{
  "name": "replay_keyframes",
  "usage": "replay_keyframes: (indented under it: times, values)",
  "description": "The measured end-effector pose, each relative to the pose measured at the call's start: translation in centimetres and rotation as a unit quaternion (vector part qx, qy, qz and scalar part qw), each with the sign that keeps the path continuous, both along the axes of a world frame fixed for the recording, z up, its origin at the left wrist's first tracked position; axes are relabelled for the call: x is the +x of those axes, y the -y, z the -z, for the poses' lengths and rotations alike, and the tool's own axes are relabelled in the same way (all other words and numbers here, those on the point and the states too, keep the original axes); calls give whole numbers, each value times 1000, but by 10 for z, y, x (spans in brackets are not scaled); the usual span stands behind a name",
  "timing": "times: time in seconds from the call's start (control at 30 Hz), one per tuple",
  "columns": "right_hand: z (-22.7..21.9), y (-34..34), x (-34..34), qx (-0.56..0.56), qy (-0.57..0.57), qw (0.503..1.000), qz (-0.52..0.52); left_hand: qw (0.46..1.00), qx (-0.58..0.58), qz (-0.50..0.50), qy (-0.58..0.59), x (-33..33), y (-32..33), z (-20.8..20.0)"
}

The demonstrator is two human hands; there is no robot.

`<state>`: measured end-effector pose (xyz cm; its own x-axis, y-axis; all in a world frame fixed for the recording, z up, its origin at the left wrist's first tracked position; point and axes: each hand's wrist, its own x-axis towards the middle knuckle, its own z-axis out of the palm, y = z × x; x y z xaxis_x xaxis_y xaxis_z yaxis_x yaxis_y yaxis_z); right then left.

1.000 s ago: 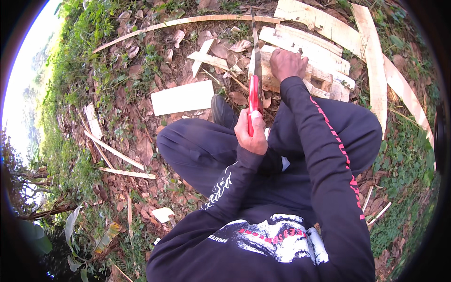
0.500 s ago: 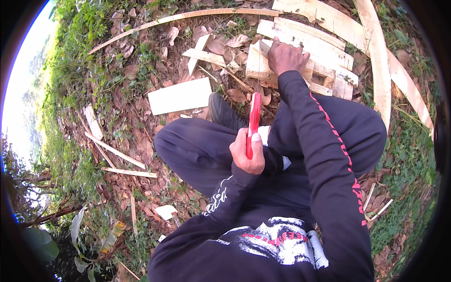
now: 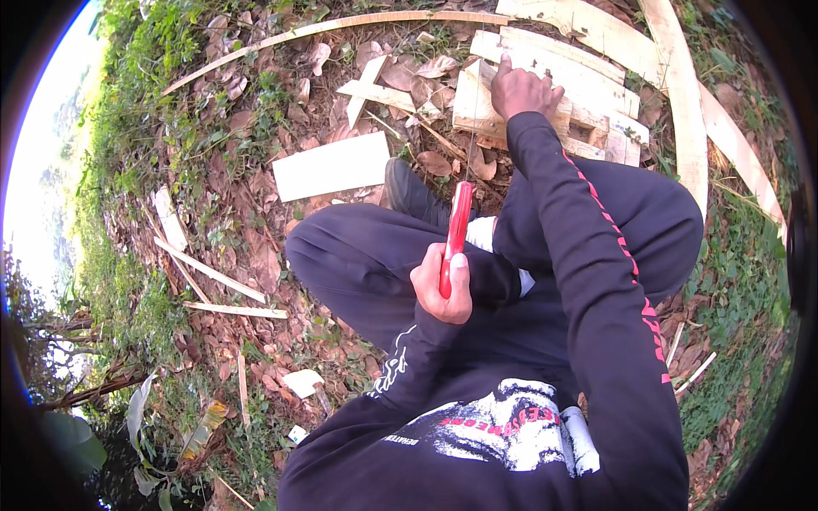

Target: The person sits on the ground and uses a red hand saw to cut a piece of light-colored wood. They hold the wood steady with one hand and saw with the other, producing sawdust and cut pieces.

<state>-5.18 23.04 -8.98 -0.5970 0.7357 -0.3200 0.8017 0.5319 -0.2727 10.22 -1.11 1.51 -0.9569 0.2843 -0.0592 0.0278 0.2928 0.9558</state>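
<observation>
My left hand (image 3: 442, 285) is closed around the red handle of a handsaw (image 3: 457, 226). The thin blade points away from me, seen nearly edge-on, and its far part meets the left end of a pale wooden board (image 3: 474, 100). Farther out, my right hand (image 3: 525, 92) bears down on this board, one finger reaching forward and the others bent over the wood. Under the board lies a low stack of pale wooden pieces (image 3: 620, 146). The fingertips of my right hand are partly hidden.
My crossed legs (image 3: 358, 251) lie close below the saw. Long curved planks (image 3: 682, 111) flank the stack on the right. On the leaf-covered ground to the left are a pale rectangular board (image 3: 332, 166), crossed offcuts (image 3: 375, 94) and thin strips (image 3: 209, 270).
My left hand and the saw have drawn slightly back toward me. My right hand stays on the board, one finger now stretched a little farther forward.
</observation>
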Motion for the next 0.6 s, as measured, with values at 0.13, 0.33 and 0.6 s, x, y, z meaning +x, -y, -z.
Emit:
replay_keyframes:
  times: [0.13,0.33,0.6]
  values:
    - [1,-1,-4,32,-25,999,9,1000,17,-9,-23,-13,-20,5]
    - [0,-6,-4,-37,-73,996,35,999,46,7,-2,-20,14,20]
    - [-7,-106,105,-211,-386,897,51,993,65,89,50,-21,17,-1]
